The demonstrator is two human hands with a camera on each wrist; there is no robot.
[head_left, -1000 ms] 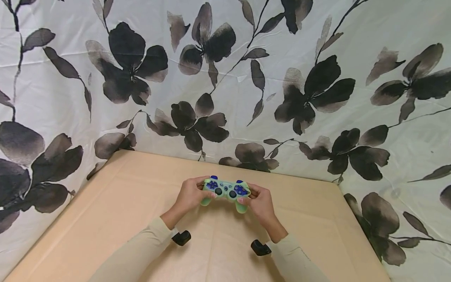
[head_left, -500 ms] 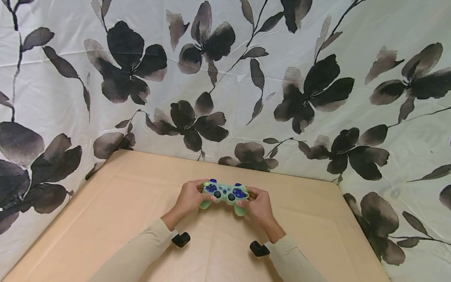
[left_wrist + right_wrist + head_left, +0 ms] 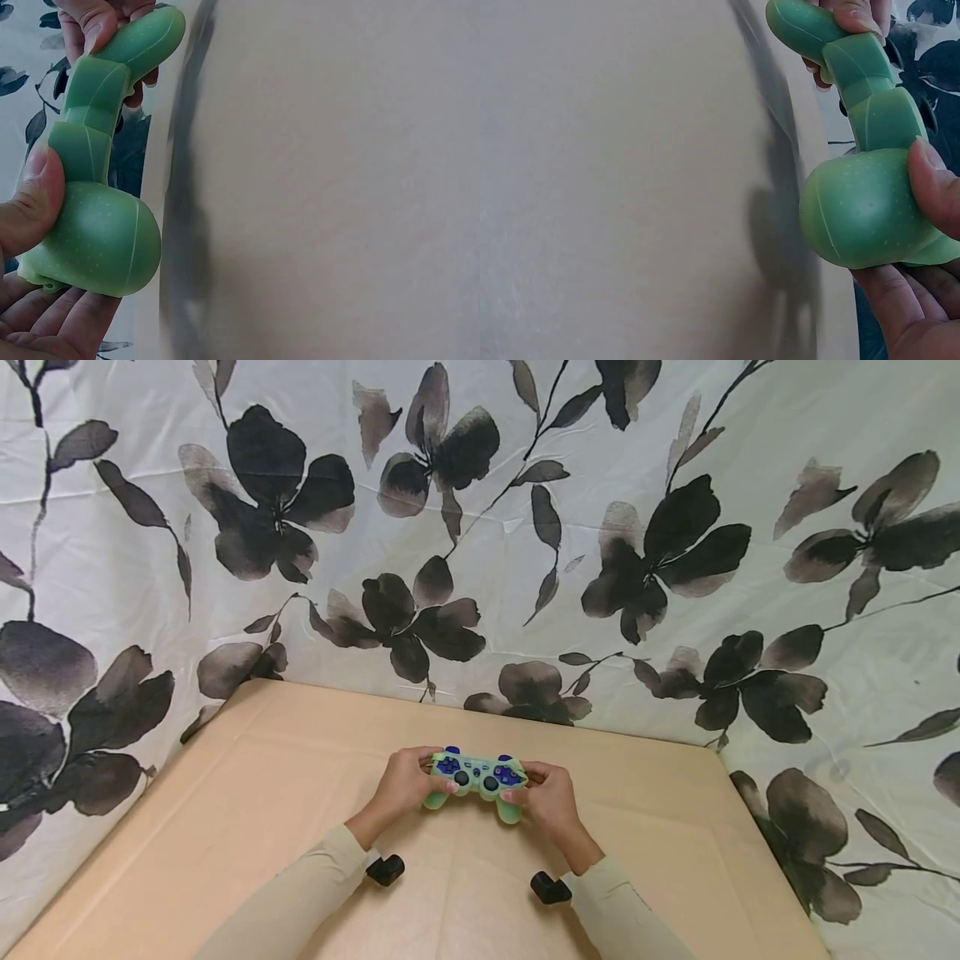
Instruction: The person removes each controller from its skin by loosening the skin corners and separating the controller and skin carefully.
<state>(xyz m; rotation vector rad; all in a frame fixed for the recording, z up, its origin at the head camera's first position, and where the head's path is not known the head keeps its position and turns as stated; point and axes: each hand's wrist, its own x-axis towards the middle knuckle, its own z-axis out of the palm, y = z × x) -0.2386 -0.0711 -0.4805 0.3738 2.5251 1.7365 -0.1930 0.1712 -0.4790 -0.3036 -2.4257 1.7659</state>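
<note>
A pale green game controller (image 3: 476, 774) with blue buttons and two dark thumbsticks is held above the table, its button face toward the head camera. My left hand (image 3: 405, 785) grips its left end, thumb on the front and fingers behind. At the other end my right hand (image 3: 551, 795) grips it the same way. In the left wrist view the controller's green grip (image 3: 105, 240) shows from below, with the left thumb (image 3: 34, 199) against it. The right wrist view shows the opposite grip (image 3: 866, 210) resting over the right fingers (image 3: 892, 300).
A tan covered table (image 3: 300, 727) lies under the hands. Behind it and at both sides hangs a white sheet (image 3: 517, 585) with dark flowers. Black wrist cameras (image 3: 386, 870) sit on both sleeves.
Both hands have lowered the controller slightly toward me and a little to the left. The grip of each hand looks the same.
</note>
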